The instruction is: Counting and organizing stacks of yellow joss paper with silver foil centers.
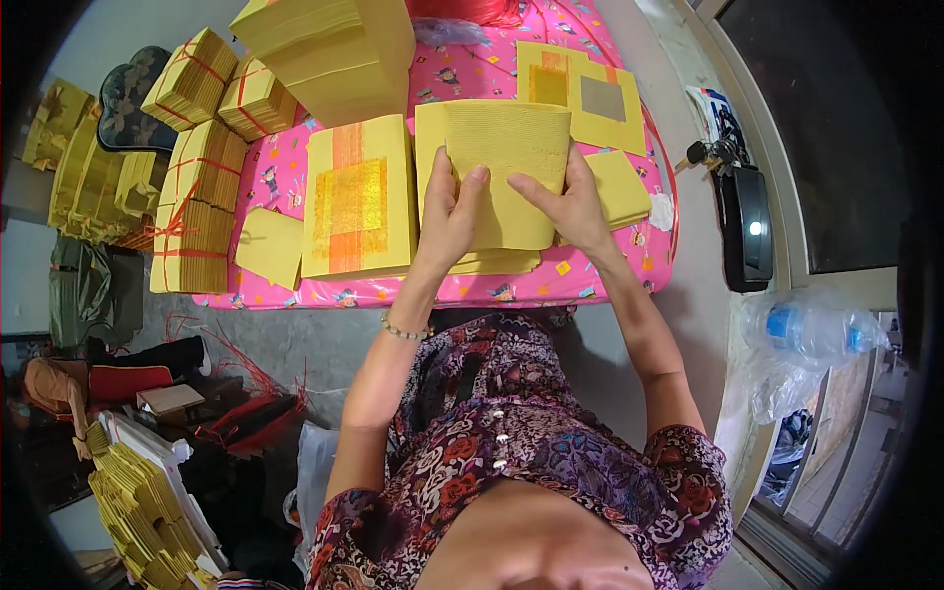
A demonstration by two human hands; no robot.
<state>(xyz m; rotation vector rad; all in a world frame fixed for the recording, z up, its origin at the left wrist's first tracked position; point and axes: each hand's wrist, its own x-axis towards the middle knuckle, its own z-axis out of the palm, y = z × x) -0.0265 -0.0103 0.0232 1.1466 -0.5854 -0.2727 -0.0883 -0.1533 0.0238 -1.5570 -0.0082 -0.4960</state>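
Between my two hands, above the table's near edge, is a folded yellow paper with fine ridges across its face. My left hand grips its left edge, thumb on the front and fingers behind. At the right edge my right hand does the same, its thumb pointing inward. Behind and beneath lies more yellow paper, partly hidden by the held piece. Just left of my left hand rests a stack of yellow paper whose top sheet bears a gold and orange panel. Folded yellow papers lie beside my right hand.
A pink patterned cloth covers the table. Bundles tied with red string line its left side, near a tall yellow paper stack. Printed sheets lie at the far right. A plastic bottle in clear wrap stands by the window.
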